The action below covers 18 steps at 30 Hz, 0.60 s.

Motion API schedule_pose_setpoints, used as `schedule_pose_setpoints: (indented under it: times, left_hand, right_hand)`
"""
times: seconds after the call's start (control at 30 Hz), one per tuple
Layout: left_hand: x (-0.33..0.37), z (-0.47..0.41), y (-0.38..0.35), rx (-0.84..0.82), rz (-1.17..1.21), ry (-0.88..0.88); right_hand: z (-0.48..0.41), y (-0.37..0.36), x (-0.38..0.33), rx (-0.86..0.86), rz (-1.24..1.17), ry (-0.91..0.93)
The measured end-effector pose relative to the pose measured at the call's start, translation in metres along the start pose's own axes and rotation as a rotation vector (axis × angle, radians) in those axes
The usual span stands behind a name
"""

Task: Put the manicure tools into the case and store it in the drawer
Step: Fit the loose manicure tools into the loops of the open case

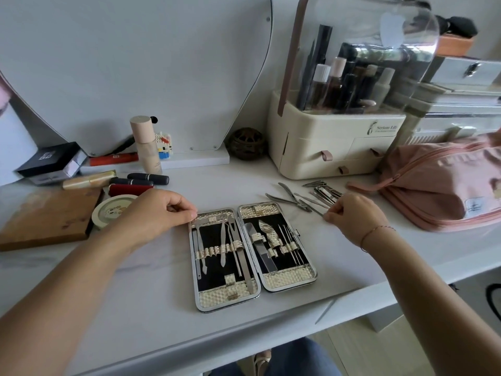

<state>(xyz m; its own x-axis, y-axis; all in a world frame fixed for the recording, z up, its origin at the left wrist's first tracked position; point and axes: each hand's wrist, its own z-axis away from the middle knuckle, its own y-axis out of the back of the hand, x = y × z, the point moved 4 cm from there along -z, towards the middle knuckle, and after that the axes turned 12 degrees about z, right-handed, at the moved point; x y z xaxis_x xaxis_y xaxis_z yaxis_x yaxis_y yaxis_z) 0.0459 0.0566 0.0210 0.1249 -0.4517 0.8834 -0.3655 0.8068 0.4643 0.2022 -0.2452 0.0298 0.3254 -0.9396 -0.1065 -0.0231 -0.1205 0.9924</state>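
The pink bag [439,191] is cut off at the right edge of the white table [151,294]. The open case [230,298] lies flat mid-table, its 2 halves partly filled. Loose tools [322,192] lie beyond its right half, too tangled to count. The left hand [160,213], fingers curled, pinches the case's far left corner. The right hand [352,217] pinches a thin tool [315,210].

Home vanity: mirror [135,63], cosmetics organizer [339,147].
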Motion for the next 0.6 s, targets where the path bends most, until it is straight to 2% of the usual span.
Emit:
schedule_pose_setpoints:
  times: [0.13, 0.3, 0.37, 0.47, 0.53, 0.6]
  left_hand:
    - [0.0, 0.0, 0.0, -0.001, -0.011, 0.0]
    - [0.0, 0.0, 0.0, 0.0, -0.003, -0.003]
    - [0.0, 0.001, 0.0, -0.003, -0.001, 0.001]
    - [0.0, 0.0, -0.001, -0.006, -0.016, 0.004]
    - [0.001, 0.0, -0.001, -0.009, -0.024, -0.001]
    - [0.001, 0.0, 0.0, -0.009, -0.028, -0.001]
  right_hand:
    - [0.006, -0.005, -0.001, -0.008, 0.028, -0.024]
    - [0.009, -0.005, 0.004, 0.061, -0.093, -0.016]
    - [0.01, -0.001, 0.006, 0.028, -0.383, 0.002]
    - [0.019, 0.004, -0.005, -0.191, -0.94, 0.016]
    - [0.026, 0.006, -0.02, -0.36, -1.121, 0.051]
    - [0.033, 0.008, -0.037, -0.495, -1.189, 0.122]
